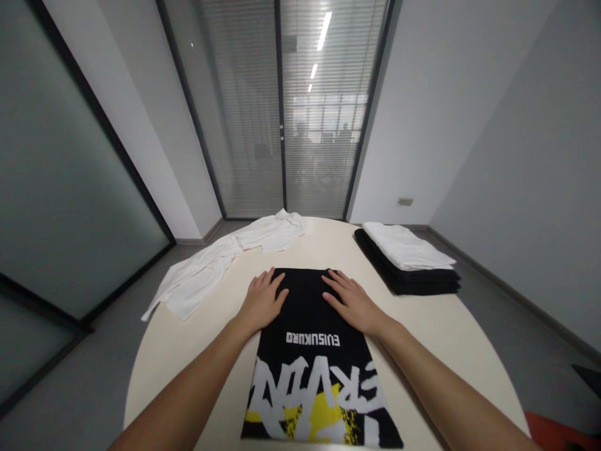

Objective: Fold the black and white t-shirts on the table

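A black T-shirt (305, 313) with white lettering and yellow patches lies folded into a long panel in front of me. Its printed side faces up, and the letters read upside down from here. My left hand (263, 299) rests flat on the panel's far left edge, fingers spread. On the far right edge lies my right hand (353, 303), likewise flat with the fingers apart. Neither hand grips the cloth. The fingertips reach close to the shirt's far edge.
A pale round table (164, 369) carries everything. At its far left, loose white garments (211, 266) lie spread and hang partly over the edge. A stack of folded black garments (422, 282) with a folded white one (406, 245) on top sits at the far right.
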{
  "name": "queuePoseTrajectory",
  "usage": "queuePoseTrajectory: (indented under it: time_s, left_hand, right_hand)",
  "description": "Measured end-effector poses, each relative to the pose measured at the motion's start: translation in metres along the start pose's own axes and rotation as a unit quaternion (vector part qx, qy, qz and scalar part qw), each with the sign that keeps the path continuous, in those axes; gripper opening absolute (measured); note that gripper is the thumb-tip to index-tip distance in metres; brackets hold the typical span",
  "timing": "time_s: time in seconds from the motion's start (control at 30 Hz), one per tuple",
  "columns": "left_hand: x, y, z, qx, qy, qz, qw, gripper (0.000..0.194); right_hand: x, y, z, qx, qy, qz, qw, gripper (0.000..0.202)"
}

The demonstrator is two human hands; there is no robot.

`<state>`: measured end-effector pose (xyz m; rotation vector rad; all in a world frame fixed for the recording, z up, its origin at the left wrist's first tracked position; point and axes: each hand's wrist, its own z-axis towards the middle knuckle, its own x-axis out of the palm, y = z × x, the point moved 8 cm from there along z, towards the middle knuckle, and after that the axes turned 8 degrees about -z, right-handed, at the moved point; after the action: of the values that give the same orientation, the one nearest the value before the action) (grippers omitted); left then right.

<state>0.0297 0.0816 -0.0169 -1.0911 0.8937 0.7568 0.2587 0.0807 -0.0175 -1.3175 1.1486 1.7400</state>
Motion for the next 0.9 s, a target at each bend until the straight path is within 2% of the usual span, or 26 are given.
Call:
queuePoseTrajectory:
  time_s: [0.1, 0.2, 0.3, 0.4, 0.57, 0.7, 0.83, 0.9]
  left_hand:
    - [-0.004, 0.005, 0.004, 0.005, -0.023, -0.013, 1.000, 0.047]
    - [-0.013, 0.012, 0.009, 0.011, -0.061, -0.047, 0.997, 0.042]
    - [-0.019, 0.025, 0.015, -0.033, -0.083, -0.094, 0.992, 0.045]
    - [-0.016, 0.035, 0.021, -0.079, -0.076, -0.160, 0.981, 0.049]
    - [-0.007, 0.046, 0.026, -0.129, -0.078, -0.252, 0.956, 0.049]
    - [-0.003, 0.046, 0.029, -0.111, -0.084, -0.288, 0.948, 0.048]
    - [-0.008, 0.041, 0.030, -0.084, -0.081, -0.331, 0.936, 0.036]
    - [-0.015, 0.036, 0.028, -0.078, -0.077, -0.347, 0.932, 0.025]
  right_hand:
    - [-0.003, -0.017, 0.004, 0.061, -0.058, -0.024, 0.996, 0.065]
    - [-0.003, -0.036, 0.010, 0.113, -0.079, -0.027, 0.990, 0.058]
    - [0.000, -0.049, 0.015, 0.154, -0.083, -0.006, 0.985, 0.048]
    - [0.000, -0.054, 0.018, 0.186, -0.088, -0.002, 0.979, 0.042]
    - [-0.005, -0.054, 0.018, 0.194, -0.103, 0.020, 0.975, 0.031]
    - [-0.008, -0.054, 0.019, 0.161, -0.114, 0.110, 0.974, 0.026]
    - [-0.010, -0.055, 0.020, 0.129, -0.124, 0.296, 0.938, 0.042]
    - [-0.017, -0.054, 0.021, 0.118, -0.129, 0.348, 0.921, 0.054]
